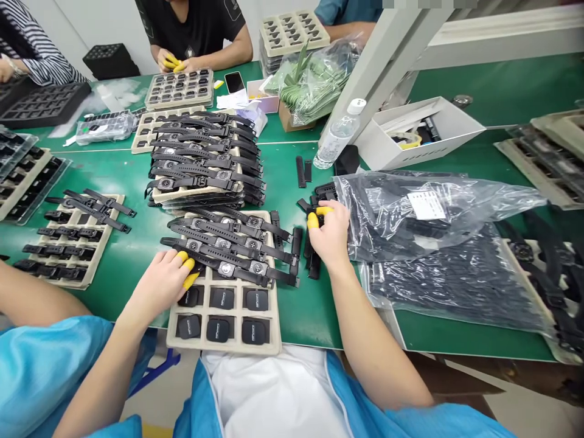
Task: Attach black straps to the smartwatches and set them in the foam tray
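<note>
My left hand (163, 278), with yellow finger cots, has its fingers closed at the left edge of a beige tray (277, 322). Something dark shows at its fingertips, too hidden to name. Square black watch cases (220, 330) sit in the tray's near compartments. Across its far part lie watches with black straps (222, 244), sensor sides up. To the right of the tray, my right hand (331, 234), also in yellow finger cots, pinches at a pile of loose black watch straps (312, 264). The fingers seem closed on a strap, though they partly hide it.
Clear plastic bags of black straps (449, 286) lie at the right. Behind the tray rises a stack of trays with strapped watches (201, 158). A water bottle (337, 137) and white box (410, 149) stand beside a slanted post (383, 55). Co-workers sit opposite and at the left.
</note>
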Tool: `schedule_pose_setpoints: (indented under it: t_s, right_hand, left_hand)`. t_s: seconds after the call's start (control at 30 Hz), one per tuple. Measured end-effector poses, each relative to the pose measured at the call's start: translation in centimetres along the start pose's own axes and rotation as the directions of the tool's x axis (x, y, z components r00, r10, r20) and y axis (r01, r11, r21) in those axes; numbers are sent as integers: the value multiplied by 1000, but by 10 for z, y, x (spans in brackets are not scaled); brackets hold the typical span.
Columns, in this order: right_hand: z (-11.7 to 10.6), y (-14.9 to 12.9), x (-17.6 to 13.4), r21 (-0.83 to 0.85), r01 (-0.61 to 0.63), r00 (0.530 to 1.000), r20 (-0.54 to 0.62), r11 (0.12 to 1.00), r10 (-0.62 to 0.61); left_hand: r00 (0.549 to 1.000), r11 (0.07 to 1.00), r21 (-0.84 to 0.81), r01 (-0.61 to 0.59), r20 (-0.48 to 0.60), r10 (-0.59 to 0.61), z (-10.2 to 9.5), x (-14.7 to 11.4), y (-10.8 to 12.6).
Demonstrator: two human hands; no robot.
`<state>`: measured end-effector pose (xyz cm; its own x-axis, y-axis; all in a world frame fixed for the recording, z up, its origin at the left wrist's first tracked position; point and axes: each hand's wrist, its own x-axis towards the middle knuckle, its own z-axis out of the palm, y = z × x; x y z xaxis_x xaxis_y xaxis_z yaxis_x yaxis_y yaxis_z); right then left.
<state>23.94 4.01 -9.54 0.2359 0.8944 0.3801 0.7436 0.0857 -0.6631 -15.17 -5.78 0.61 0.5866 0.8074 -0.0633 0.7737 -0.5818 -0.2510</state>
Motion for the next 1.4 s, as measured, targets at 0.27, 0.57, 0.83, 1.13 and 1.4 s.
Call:
schedule_pose_setpoints:
  t_s: [0.27,0.57,0.83,1.13,1.4]
  right_hand:
    - [-54,-45,-7,864,-294,938,181,408,295]
    - [-46,-96,-42,663,-734,655,749,146,-104]
    - [-32,-102,-68,646,-748,624,763,154,-169]
    - [-32,-97,-64,647,-735,612,762,203,-209]
    - [-31,-99,-64,641,-758,614,764,121,-196]
  left_hand:
    - [985,954,-300,17,-158,-67,-34,-9,0]
    - [935,798,-601,-42,-306,-181,-70,91,58]
    - [906,616,-718,-325,-424,-16,-15,130,80]
    - [904,533,-763,-366,-428,7,-14,123,74]
    - [889,560,-739,-375,-458,-10,-12,124,77]
